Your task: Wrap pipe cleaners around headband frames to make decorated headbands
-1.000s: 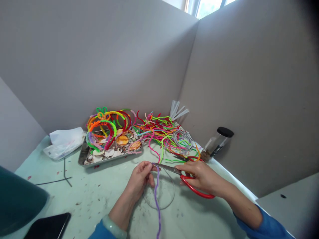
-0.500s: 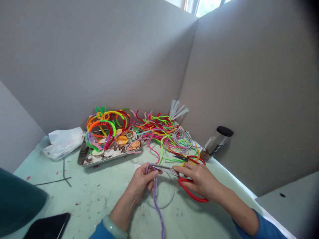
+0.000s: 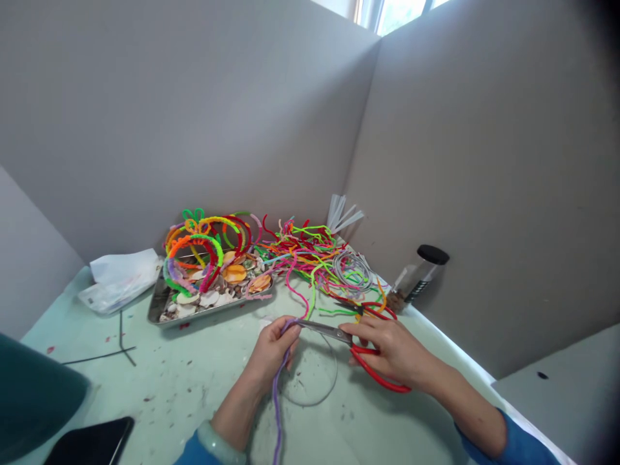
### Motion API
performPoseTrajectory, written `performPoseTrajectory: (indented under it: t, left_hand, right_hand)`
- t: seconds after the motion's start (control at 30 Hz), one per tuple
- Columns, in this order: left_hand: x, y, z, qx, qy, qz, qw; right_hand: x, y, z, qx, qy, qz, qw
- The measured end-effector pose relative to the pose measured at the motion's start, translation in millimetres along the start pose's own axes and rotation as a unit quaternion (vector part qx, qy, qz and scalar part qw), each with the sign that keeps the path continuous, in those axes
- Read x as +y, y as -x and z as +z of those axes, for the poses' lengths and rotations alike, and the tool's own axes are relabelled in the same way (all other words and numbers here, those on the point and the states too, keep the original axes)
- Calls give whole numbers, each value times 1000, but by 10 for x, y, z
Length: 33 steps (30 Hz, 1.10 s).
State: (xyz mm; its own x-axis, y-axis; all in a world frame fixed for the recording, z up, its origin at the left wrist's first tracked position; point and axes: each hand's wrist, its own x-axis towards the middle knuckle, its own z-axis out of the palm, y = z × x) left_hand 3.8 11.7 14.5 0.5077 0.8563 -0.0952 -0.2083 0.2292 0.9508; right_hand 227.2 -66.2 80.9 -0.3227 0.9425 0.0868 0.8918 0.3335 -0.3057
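My left hand (image 3: 275, 347) pinches a purple pipe cleaner (image 3: 276, 407), whose long tail hangs down toward the near edge of the view. Red-handled scissors (image 3: 334, 332) are in my right hand (image 3: 394, 345), with the blade tips at my left fingertips by the purple strand. Whether the blades are around the strand or only beside it, I cannot tell. Below my hands a thin grey wire ring (image 3: 322, 402) lies on the table, partly hidden by my left hand. Just past my right hand lies a second pair of red-handled scissors with dark blades (image 3: 349, 307).
A metal tray (image 3: 203, 316) of shells carries several colourful pipe-cleaner hoops (image 3: 216, 258). Beside it is a tangled pile of pipe cleaners (image 3: 310, 242) with a wire coil (image 3: 352, 271). A clear jar (image 3: 421, 274) leans at right. A phone (image 3: 92, 442) lies near left.
The purple tail has swung left, from between my hands to under my left hand. The scissors in my right hand have shifted slightly right.
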Motion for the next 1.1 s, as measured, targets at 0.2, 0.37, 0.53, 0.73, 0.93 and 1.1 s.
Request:
performPoseTrajectory:
  t: [0.2, 0.37, 0.53, 0.73, 0.93, 1.1]
  left_hand:
    - [-1, -3, -12, -6, -15, 2, 1000]
    - [-9, -5, -25, -6, -10, 4, 1000]
    - [20, 4, -12, -7, -3, 3, 1000]
    - [35, 17, -7, -14, 21, -1, 1000]
    - [16, 7, -24, -28, 21, 2, 999]
    - [20, 10, -26, -30, 21, 8, 999]
  right_hand:
    - [32, 24, -5, 6, -35, -15, 999]
    - [54, 27, 20, 6, -53, -19, 998]
    - [61, 25, 55, 7, -73, -14, 997]
    - [39, 28, 92, 4, -126, -14, 992]
    - [31, 25, 121, -10, -183, 0, 983]
    - [7, 12, 133, -32, -223, 2, 974]
